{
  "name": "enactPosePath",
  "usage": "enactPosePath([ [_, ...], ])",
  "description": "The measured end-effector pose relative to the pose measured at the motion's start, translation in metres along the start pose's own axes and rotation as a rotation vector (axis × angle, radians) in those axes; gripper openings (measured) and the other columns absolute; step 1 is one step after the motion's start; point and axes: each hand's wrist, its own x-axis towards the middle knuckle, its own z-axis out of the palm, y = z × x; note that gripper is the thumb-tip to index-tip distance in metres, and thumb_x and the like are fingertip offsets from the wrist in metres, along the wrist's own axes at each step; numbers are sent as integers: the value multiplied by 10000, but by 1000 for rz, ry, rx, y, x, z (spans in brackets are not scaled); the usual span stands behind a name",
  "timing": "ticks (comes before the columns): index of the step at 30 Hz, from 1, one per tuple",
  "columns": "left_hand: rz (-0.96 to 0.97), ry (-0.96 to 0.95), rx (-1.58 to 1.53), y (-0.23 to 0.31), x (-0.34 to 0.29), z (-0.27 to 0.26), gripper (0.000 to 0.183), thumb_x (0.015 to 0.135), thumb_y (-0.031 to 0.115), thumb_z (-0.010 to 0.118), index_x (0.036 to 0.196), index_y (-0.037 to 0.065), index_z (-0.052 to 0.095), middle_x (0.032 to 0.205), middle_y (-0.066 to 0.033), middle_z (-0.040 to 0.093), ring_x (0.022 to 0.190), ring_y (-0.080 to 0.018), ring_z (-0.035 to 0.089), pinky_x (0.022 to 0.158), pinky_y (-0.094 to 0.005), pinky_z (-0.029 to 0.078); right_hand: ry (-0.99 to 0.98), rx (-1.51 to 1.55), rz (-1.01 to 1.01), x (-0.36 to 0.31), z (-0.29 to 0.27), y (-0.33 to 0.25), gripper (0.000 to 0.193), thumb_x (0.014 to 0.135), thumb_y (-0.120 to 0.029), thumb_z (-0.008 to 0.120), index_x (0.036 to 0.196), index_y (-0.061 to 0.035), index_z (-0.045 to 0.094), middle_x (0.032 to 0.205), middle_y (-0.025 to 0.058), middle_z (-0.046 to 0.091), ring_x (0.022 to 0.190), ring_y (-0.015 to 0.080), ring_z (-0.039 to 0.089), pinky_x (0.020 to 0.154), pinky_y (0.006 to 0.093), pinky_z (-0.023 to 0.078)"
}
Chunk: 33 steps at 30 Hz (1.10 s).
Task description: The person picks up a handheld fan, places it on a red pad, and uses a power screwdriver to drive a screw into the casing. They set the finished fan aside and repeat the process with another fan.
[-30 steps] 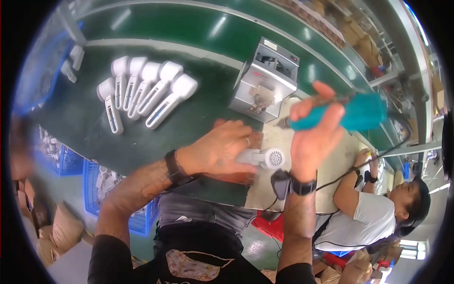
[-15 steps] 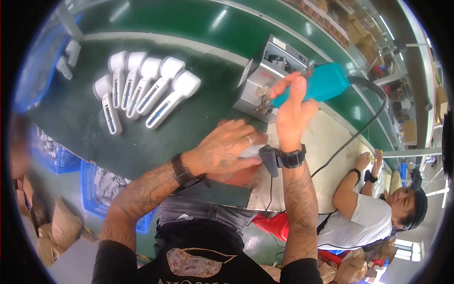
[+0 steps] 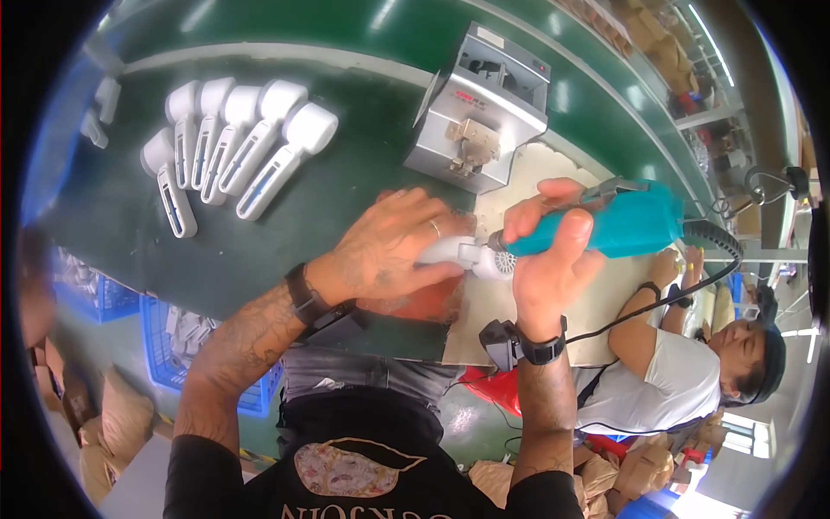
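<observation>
My left hand (image 3: 389, 246) is closed around the handle of a white handheld fan (image 3: 493, 263), whose round grille points right. In my right hand (image 3: 549, 277) is a teal electric screwdriver (image 3: 635, 223), lying nearly level with its tip to the left. That tip is at the fan near the neck and grille; whether it touches cannot be made out. Beyond the hands stands a grey metal screw feeder (image 3: 480, 112). Several similar white fans (image 3: 259, 156) lie fanned out on the green tabletop (image 3: 285, 277), to the left.
A black cable (image 3: 726, 251) loops from the screwdriver's rear. Beneath my left hand is a reddish-brown patch (image 3: 415, 303). Blue crates (image 3: 160, 346) of pale parts stand on the floor at left. A co-worker (image 3: 661, 372) in a white shirt sits at right.
My right hand has drawn the screwdriver away from the screw feeder, toward me, and brought its tip to the fan. The fan's grille now shows beside my left hand.
</observation>
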Motion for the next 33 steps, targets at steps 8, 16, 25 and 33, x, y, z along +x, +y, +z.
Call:
enactPosePath([
  [8,-24,-68,-7,2,1,-1,415,821,330,794,1172,142,676,1064,-46,640,996,-278,586,868,-422,475,-5,23,22,-1,-1,14,630,997,-561,608,1134,50,545,734,94,568,632,201,570,594,336,467],
  [16,-50,-79,26,5,1,-3,365,805,321,827,1098,135,714,1094,-41,679,1005,-270,617,868,-415,502,75,82,7,-1,2,8,657,984,-613,579,1108,32,545,703,86,541,614,207,529,589,355,457],
  [25,60,75,-27,-3,-1,4,316,823,255,808,1101,114,762,1052,-51,709,963,-251,639,788,-401,547,-13,177,60,-8,14,-3,746,915,-771,540,1128,-56,553,667,54,515,580,188,469,577,343,389],
  [33,106,83,-17,1,-2,-2,203,833,153,766,1022,83,788,1017,-60,710,948,-259,638,785,-416,559,3,177,34,-8,16,-5,759,917,-785,516,1133,-57,544,669,48,515,588,185,471,585,346,391],
])
